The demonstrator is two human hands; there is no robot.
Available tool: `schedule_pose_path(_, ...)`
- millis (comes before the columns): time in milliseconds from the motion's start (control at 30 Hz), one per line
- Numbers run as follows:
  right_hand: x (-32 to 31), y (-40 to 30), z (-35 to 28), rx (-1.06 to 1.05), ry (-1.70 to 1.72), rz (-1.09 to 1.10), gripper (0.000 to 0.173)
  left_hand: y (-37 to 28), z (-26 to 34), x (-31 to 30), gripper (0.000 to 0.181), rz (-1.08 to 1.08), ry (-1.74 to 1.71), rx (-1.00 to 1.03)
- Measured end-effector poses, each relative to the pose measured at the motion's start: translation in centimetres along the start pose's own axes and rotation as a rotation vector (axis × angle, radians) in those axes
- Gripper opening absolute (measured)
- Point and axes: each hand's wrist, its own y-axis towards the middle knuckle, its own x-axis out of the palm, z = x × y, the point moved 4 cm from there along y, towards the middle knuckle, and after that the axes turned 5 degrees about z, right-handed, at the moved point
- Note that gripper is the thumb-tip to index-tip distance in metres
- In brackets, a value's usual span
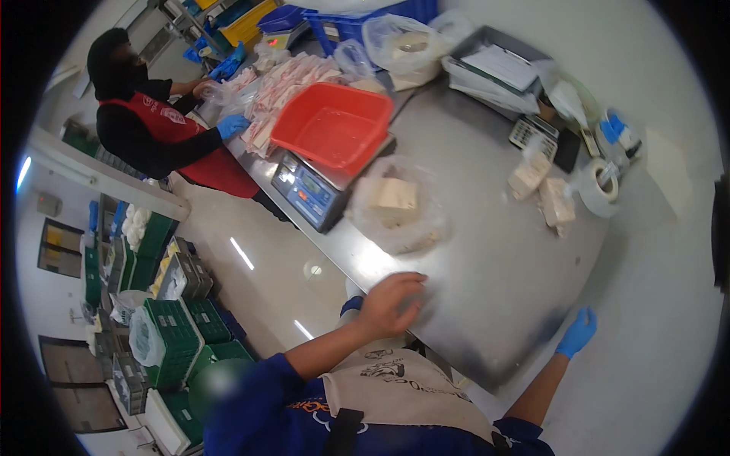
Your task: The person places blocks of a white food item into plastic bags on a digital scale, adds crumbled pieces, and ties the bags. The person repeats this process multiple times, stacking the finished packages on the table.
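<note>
My left hand (394, 303) is bare and hovers at the near edge of the stainless steel table (485, 273). Its fingers are curved and apart, with nothing between them. Just beyond it lies a clear plastic bag (419, 231) with a pale block (393, 195) in its mouth. Over by the table's right corner, beside the wall, my right hand (577, 332) wears a blue glove; its finger posture is too small to make out. A digital scale (308, 191) stands past the bag, bearing an orange-red plastic basin (333, 125).
Two wrapped pale blocks (529, 174) (556, 204) lie near a calculator (533, 137) and a tape roll (599, 185). A grey crate (490, 40) holds papers. Across the table, a co-worker (165, 125) in a red apron handles a pile of printed packets (285, 85). Green crates (168, 330) stack at left.
</note>
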Motion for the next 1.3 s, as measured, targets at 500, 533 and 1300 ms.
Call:
schedule_pose_path(500,9.9,-21.1,-41.2,-0.073,0.339,-0.201,0.022,34.9,-32.8,-33.2,0.043,0.369,-0.143,-0.169)
schedule_pose_path(533,9.4,-21.8,-42.1,-0.064,0.332,-0.177,0.021,38.7,-35.2,-31.8,0.049,0.291,-0.090,-0.198)
schedule_pose_path(1300,17.3,-25.9,-47.2,-0.636,-0.309,-0.433,0.043,50.6,-22.8,-29.8,0.014,-0.146,-1.154,-0.459)
